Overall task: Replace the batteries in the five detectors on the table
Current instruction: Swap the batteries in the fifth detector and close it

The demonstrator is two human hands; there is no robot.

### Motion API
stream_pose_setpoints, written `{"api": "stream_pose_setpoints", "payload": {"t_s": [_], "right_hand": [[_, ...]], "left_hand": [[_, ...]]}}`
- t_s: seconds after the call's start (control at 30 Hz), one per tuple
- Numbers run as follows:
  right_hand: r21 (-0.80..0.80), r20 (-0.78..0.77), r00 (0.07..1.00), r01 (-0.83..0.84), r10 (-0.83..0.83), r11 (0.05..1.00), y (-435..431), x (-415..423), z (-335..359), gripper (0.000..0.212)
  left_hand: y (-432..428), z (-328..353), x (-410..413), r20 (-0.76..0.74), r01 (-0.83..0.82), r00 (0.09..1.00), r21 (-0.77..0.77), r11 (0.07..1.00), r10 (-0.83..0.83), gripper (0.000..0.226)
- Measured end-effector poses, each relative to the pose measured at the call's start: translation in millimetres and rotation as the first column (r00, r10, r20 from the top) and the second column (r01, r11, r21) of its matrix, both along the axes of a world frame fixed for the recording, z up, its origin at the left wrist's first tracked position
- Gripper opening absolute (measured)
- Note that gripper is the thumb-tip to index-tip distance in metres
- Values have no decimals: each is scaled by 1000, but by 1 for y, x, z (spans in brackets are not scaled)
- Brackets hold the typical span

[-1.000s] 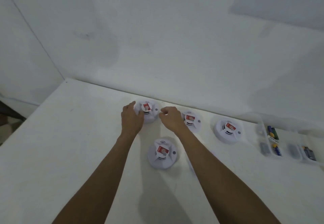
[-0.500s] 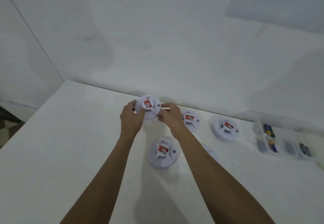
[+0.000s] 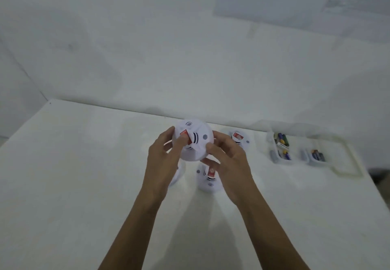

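I hold a round white detector (image 3: 195, 136) with a red label in both hands, lifted off the table and tilted toward me. My left hand (image 3: 163, 162) grips its left side with the thumb on the red label. My right hand (image 3: 228, 164) grips its right and lower edge. Below it a second detector (image 3: 207, 180) lies on the white table (image 3: 84, 174), partly hidden by my right hand. A third detector (image 3: 239, 140) sits further back right. The edge of another detector (image 3: 178, 174) shows behind my left wrist.
A clear plastic tray (image 3: 346, 160) stands at the right of the table, with small boxes holding several batteries (image 3: 281, 141) and more batteries (image 3: 317, 155). The white wall rises just behind the table. The table's right edge lies near the tray.
Both hands lifted the far detector off the table and brought it up toward me, tilting it. The camera view shifted left, so the tray now appears closer to centre.
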State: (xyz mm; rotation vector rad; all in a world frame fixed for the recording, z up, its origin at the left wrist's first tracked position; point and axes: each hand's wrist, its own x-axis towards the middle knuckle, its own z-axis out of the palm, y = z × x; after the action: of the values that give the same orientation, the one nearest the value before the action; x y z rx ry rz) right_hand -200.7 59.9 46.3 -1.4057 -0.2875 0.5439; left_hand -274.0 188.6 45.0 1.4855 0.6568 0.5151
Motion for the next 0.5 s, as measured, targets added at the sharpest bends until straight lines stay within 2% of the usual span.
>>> {"api": "stream_pose_setpoints", "payload": {"t_s": [0.2, 0.27, 0.33, 0.4, 0.5], "right_hand": [[-105, 309, 951, 20, 13, 994, -64, -22, 15, 28], [-156, 421, 906, 16, 52, 988, -81, -29, 20, 26], [-202, 538, 840, 56, 63, 978, -95, -34, 22, 23], [-227, 628, 778, 143, 32, 963, -106, -37, 21, 22], [-269, 685, 728, 283, -23, 921, -121, -43, 23, 31]], "left_hand": [[-68, 13, -6, 92, 176, 984, -303, 937, -154, 39], [-85, 15, -5, 162, 297, 954, -416, 860, -251, 48], [-98, 19, -6, 236, 383, 923, -507, 772, -304, 47], [-110, 19, -9, 303, 416, 908, -584, 697, -288, 53], [-127, 20, -13, 373, 438, 896, -651, 620, -241, 57]]}}
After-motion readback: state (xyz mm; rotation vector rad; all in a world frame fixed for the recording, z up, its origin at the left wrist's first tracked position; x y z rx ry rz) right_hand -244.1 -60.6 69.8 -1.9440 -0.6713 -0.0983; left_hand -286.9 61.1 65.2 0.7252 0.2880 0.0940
